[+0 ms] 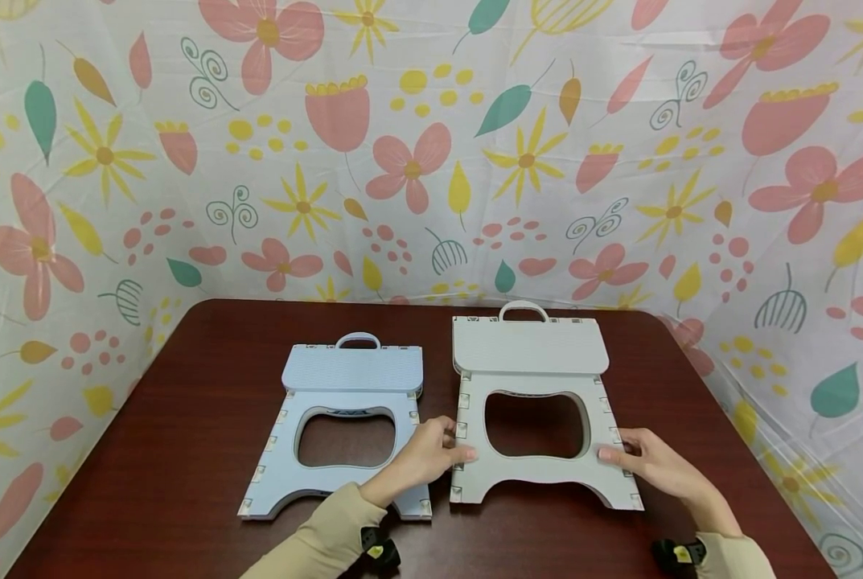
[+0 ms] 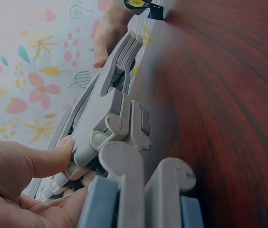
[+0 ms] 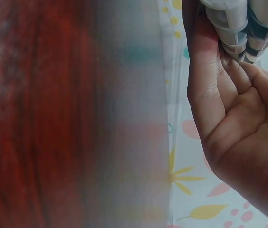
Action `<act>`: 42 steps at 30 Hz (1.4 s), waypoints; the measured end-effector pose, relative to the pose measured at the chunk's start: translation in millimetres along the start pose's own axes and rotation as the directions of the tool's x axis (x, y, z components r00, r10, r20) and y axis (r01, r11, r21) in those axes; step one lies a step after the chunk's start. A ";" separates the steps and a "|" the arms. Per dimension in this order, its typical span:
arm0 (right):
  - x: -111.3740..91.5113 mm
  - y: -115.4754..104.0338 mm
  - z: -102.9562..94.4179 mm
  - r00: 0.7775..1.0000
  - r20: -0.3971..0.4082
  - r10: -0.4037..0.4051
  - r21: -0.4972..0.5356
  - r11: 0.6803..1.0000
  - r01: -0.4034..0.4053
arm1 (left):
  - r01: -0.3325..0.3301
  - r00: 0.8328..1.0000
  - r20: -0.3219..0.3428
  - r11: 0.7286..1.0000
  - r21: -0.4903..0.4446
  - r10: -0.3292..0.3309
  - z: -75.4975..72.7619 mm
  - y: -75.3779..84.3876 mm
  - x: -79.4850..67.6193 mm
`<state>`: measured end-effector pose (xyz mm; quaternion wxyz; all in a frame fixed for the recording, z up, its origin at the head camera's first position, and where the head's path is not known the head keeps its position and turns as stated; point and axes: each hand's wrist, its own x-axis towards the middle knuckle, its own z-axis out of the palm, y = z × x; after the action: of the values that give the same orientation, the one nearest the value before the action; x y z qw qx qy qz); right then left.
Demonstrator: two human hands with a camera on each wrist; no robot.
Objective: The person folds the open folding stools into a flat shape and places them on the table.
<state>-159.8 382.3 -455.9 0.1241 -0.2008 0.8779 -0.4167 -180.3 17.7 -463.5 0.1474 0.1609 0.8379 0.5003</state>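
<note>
Two folded plastic step stools lie side by side on a dark wood table. The larger greenish-white folding stool (image 1: pixel 540 468) is on the right, its carry handle toward the back. My left hand (image 1: pixel 425 450) grips its left edge, thumb on top and fingers underneath. On the opposite edge my right hand (image 1: pixel 659 462) grips it the same way, thumb over the face. In the left wrist view the stool's hinged edge (image 2: pixel 110 104) appears raised off the table. The smaller pale blue folding stool (image 1: pixel 351 370) lies left, partly behind my left forearm.
The dark wood table (image 1: pixel 170 450) extends around both stools. A floral-patterned cloth (image 1: pixel 409 241) hangs close behind the table and along both sides. Black wrist cameras (image 1: pixel 379 551) sit on both my sleeves.
</note>
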 end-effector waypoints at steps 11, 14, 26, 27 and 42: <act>0.0 0.0 0.1 0.999 0.025 0.022 0.011 1.000 -0.022 | -0.005 1.000 -0.007 1.000 0.012 0.005 1.3 -1.7 0.7; -0.1 0.8 -0.3 0.999 0.026 0.019 0.009 1.000 -0.019 | -0.004 1.000 -0.005 1.000 0.014 0.004 1.7 -2.0 0.8; -0.4 1.5 -0.5 0.998 0.056 0.039 0.042 0.998 -0.042 | 0.002 1.000 0.001 1.000 0.014 -0.002 2.9 -2.6 0.7; -0.4 1.7 -0.4 0.997 0.059 0.042 0.042 0.998 -0.044 | 0.002 1.000 0.001 1.000 0.017 -0.002 2.9 -2.6 0.7; -0.3 3.0 -2.3 0.994 0.076 0.077 0.017 0.997 -0.078 | 0.010 1.000 0.002 0.999 0.049 -0.010 3.7 -0.4 0.9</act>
<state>-161.2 385.7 -456.8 0.1752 -0.1809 0.8754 -0.4126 -179.6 20.8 -465.6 0.1468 0.1610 0.8506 0.4785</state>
